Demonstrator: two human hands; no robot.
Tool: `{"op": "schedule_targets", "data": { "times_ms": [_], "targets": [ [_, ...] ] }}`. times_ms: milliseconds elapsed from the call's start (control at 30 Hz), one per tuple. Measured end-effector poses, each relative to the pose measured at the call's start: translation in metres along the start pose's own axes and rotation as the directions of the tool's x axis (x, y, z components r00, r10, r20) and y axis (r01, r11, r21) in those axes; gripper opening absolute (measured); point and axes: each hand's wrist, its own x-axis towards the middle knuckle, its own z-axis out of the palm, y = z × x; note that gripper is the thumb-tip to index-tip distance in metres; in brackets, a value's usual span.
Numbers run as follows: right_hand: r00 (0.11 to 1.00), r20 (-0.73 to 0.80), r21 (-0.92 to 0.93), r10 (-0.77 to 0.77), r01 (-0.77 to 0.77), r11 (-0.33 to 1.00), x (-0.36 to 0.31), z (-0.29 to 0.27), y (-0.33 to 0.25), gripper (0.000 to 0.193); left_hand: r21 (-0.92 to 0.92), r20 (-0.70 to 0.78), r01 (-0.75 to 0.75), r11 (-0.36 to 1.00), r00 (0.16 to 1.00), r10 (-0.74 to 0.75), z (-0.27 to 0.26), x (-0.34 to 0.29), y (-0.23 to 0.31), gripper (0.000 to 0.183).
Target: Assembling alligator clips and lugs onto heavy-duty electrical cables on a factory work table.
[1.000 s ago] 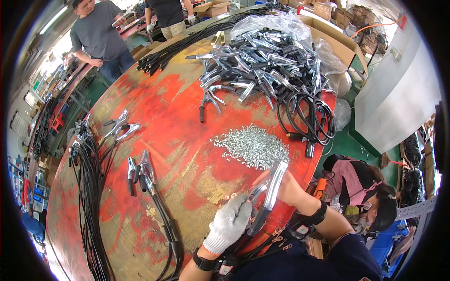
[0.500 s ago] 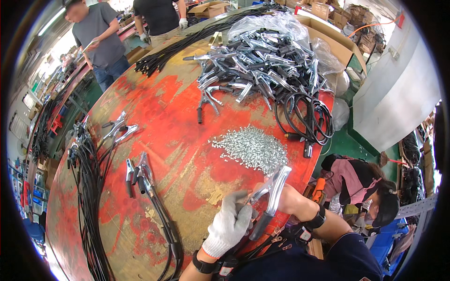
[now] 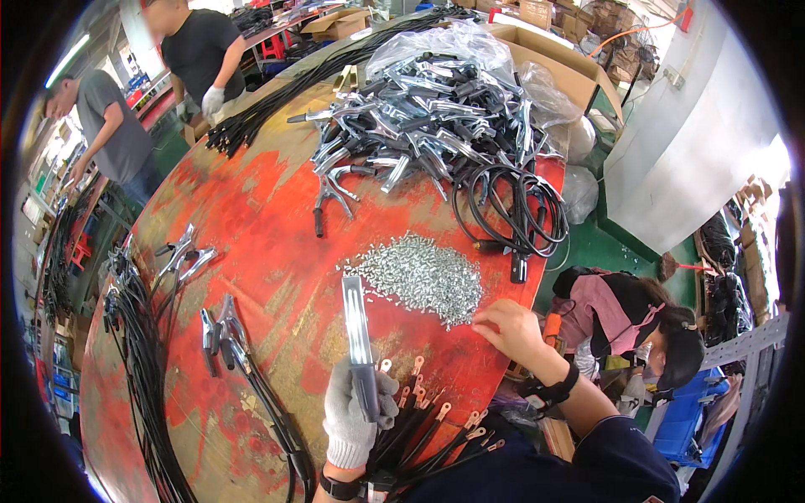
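Grasping clamp [image 3: 357,327]: left hand [image 3: 348,423]; right hand [image 3: 513,331] (by screws [image 3: 415,272]) grip unclear; open cardboard box [image 3: 555,64], contents hidden.

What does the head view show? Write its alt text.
A gloved left hand holds a black-handled metal clamp over a worn red table; the bare right hand is beside a pile of small screws, with heaped clamps beyond.

I recorded the clamp [image 3: 359,327] covering part of the left hand [image 3: 348,427]. I could not tell whether the right hand [image 3: 511,329] pinched anything; the screws [image 3: 419,272] were too small to count singly. The lower edge cut off the cables [image 3: 144,394]. A co-worker's head [image 3: 164,15] was blurred.
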Motion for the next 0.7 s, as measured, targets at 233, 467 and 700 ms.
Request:
{"op": "schedule_targets", "data": {
  "times_ms": [233,467,700],
  "targets": [
    [0.999,-0.051,-0.147,-0.017,0.009,0.989,0.003,0.012,-0.006,0.014,0.236,-0.008,-0.069,0.969,0.997,0.073,-0.009,-0.004,-0.014,0.030],
    [0.998,-0.063,-0.025,-0.009,0.007,1.000,-0.007,0.020,0.000,0.014,0.086,0.019,-0.101,0.991,0.995,0.099,-0.010,0.006,-0.048,0.029],
    [0.998,-0.061,-0.052,-0.013,0.009,0.999,-0.005,0.017,0.009,0.012,0.233,0.083,-0.112,0.966,0.992,0.095,-0.002,0.015,-0.036,0.030]
  ]
}}
